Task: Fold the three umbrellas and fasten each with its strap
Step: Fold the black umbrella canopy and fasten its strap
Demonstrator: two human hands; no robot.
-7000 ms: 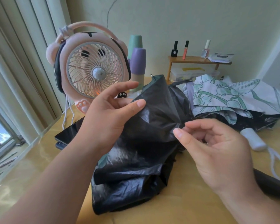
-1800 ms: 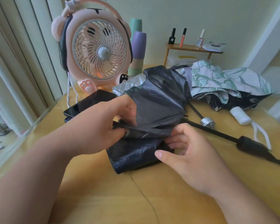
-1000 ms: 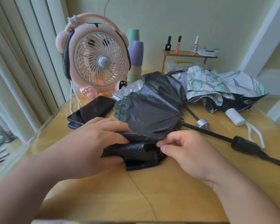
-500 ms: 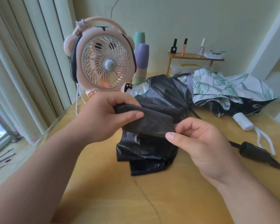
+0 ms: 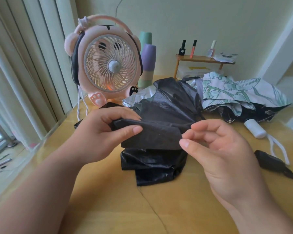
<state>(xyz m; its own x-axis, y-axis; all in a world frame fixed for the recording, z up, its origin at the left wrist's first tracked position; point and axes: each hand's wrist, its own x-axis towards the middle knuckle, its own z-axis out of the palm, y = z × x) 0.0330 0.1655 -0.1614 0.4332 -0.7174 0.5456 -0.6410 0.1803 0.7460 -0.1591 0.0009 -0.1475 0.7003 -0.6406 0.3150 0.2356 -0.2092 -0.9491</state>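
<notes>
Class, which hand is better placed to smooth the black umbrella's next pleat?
Right. The left hand pinches, steadying the black umbrella; the right hand sits at its fold's free edge, grip apparently loose.

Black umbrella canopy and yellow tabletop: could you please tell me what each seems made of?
The black crinkled umbrella canopy looks like thin coated synthetic fabric, perhaps polyester: fine creases, dull sheen. The glossy yellow tabletop looks like lacquered wood or laminate, which I cannot tell: it mirrors window light and bears a thin crack.
</notes>
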